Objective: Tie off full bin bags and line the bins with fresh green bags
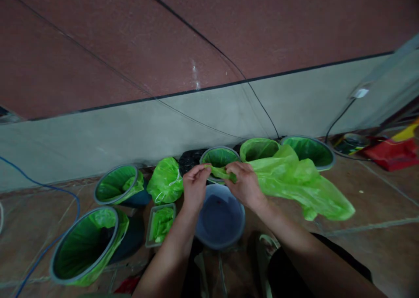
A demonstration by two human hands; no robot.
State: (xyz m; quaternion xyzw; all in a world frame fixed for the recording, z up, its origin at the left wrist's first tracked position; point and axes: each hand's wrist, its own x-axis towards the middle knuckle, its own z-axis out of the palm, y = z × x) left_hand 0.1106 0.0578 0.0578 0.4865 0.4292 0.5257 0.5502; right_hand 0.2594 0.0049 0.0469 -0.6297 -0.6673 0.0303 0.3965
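Note:
A thin, bright green plastic bag stretches between my two hands and billows out to the right. Its gathered edge is pinched in the fingers of my left hand. My right hand is closed on the same bag a short way to the right, and the loose body of the bag spreads beyond it. Below both hands stands a round grey-blue basin with a small dark spot inside. Just behind the hands is a bin lined with green plastic.
Lined bins stand at left, another bin at right. A tied green bag sits beside a small tray of folded green plastic. A blue hose crosses the floor; a red dustpan lies far right.

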